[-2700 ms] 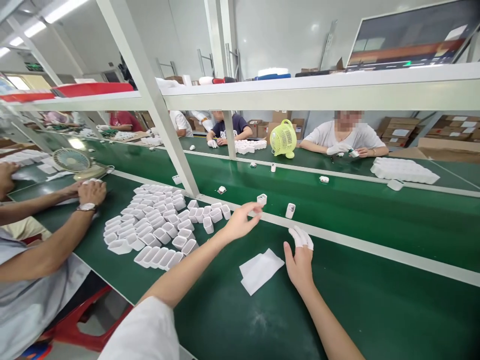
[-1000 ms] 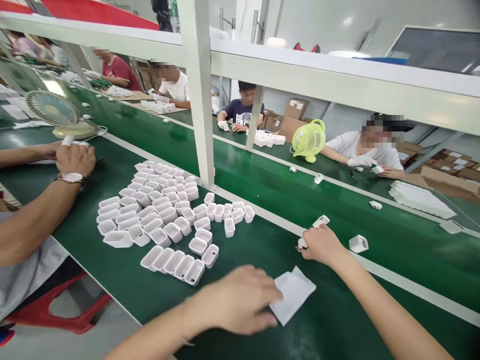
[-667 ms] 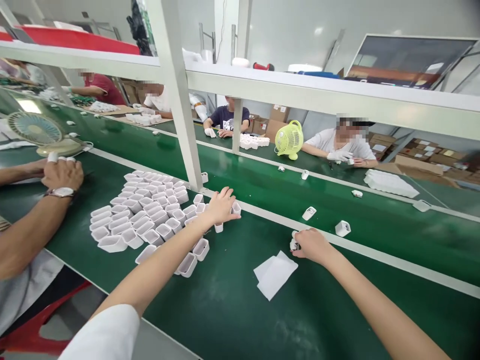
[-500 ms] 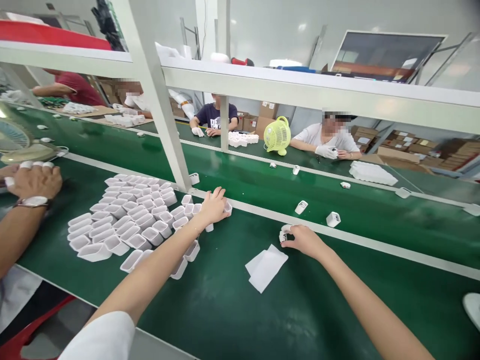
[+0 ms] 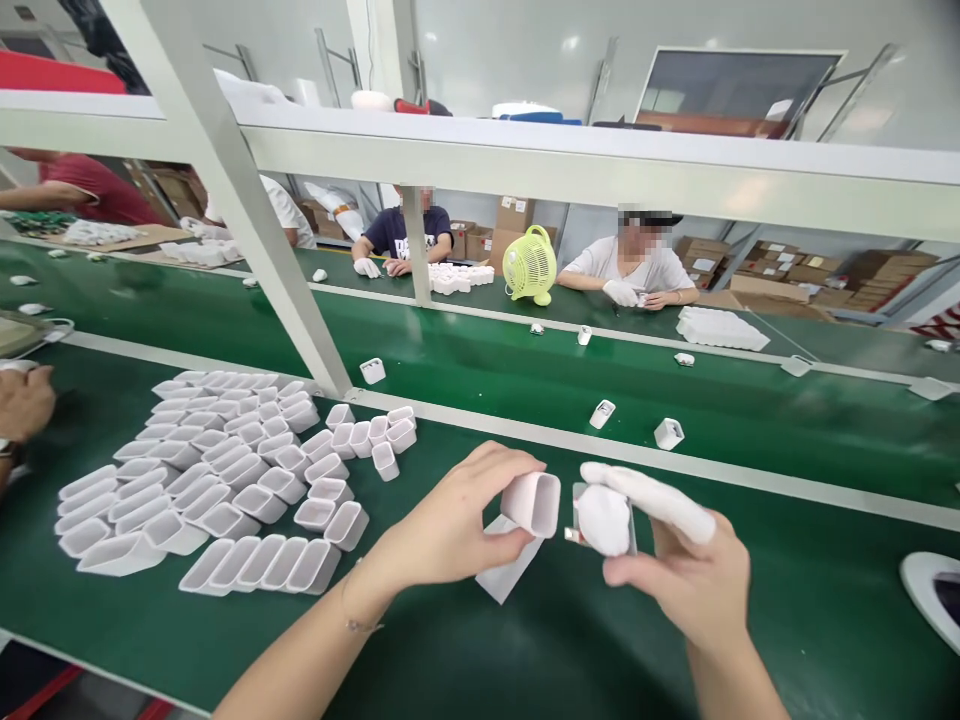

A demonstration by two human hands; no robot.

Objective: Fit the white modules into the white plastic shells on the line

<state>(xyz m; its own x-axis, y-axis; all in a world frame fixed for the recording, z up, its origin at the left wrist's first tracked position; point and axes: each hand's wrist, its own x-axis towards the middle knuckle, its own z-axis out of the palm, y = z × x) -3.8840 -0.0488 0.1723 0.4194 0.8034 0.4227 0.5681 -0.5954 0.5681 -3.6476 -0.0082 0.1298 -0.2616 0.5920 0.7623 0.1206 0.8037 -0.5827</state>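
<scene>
Head view: left hand [image 5: 450, 525] grasps white cup [image 5: 534, 503] by its sides over the paper [image 5: 505, 574], apparently to leave its mouth free; right hand [image 5: 697, 570] pinches a round white part [image 5: 604, 521] right of the paper.

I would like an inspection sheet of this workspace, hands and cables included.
Surface: green tabletop; paper pieces on it.
Work things: open white cup and rounded white part, held apart.
Clutter: many similar cups grouped at picture left.
Hands: left hand grips the cup; right hand, with white finger covers, grips the part.
Cables: white cord beside a beige base, left edge.
Surroundings: co-workers opposite, yellow-green fan, cardboard boxes.
</scene>
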